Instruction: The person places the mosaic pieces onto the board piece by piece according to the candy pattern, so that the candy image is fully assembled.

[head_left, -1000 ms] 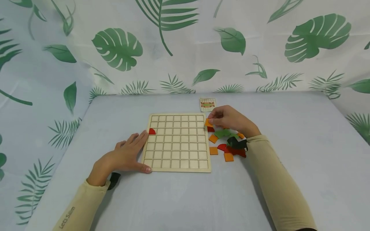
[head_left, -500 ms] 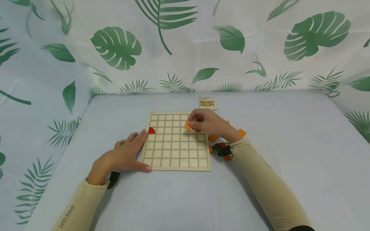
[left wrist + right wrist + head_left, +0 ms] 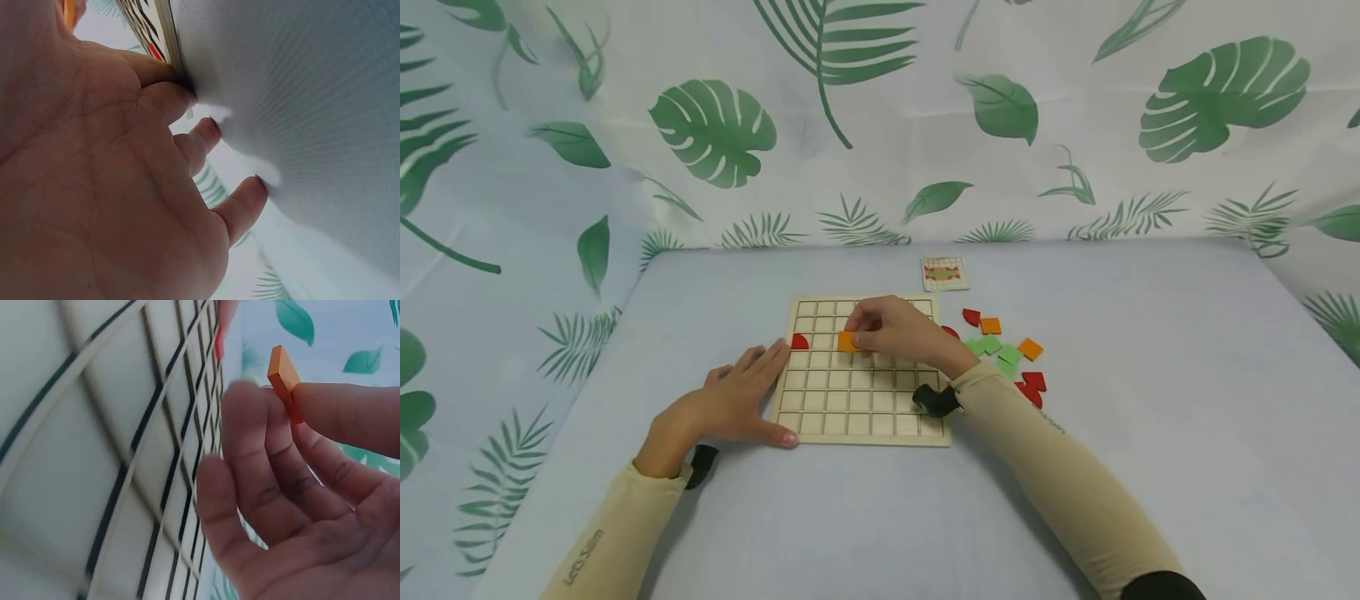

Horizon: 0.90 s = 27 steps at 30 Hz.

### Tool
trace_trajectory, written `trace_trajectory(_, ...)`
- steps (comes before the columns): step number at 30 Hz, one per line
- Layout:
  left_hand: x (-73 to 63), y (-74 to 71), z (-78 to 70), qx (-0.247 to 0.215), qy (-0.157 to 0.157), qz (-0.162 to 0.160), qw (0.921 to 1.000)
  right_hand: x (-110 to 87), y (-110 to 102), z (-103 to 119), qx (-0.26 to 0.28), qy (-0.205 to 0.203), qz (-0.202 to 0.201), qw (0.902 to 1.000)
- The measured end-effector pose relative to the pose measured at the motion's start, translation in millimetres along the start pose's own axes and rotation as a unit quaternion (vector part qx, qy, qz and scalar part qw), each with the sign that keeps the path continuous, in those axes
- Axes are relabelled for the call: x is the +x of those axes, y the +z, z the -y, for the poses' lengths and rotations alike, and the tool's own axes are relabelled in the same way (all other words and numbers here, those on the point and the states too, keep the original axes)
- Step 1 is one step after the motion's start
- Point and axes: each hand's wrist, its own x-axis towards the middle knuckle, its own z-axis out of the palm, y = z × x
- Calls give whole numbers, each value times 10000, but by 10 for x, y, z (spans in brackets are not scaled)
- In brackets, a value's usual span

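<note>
A pale wooden grid board [image 3: 838,423] lies on the table. One red quarter-round tile [image 3: 800,342] sits in a cell at its left edge. My left hand [image 3: 726,408] rests at the board's left side, fingers spread, fingertips at the edge and thumb at the near corner. Between thumb and fingers, my right hand [image 3: 898,333] pinches an orange square tile [image 3: 846,342] over the board's upper middle. The right wrist view has this orange tile [image 3: 284,378] held by its edge, apart from the grid surface.
Right of the board lie loose tiles: green pieces [image 3: 991,344], orange squares [image 3: 1030,348] and red pieces [image 3: 1033,382]. Behind the board's right corner is a small pattern card [image 3: 945,273]. A leaf-print cloth [image 3: 865,117] hangs at the back of the table.
My right hand has carried the orange tile leftward from the loose tiles beside the board to above its upper middle. The left hand has stayed at the board's edge.
</note>
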Motion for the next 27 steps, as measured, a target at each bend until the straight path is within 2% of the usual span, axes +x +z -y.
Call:
trace_trajectory(12, 31, 20, 56, 171, 79, -95, 9998, 357, 285, 169, -158, 59, -125, 9998)
trace_trajectory(27, 6, -7, 39, 166, 100, -49, 9998, 586, 541, 226, -1020, 329, -127, 9942)
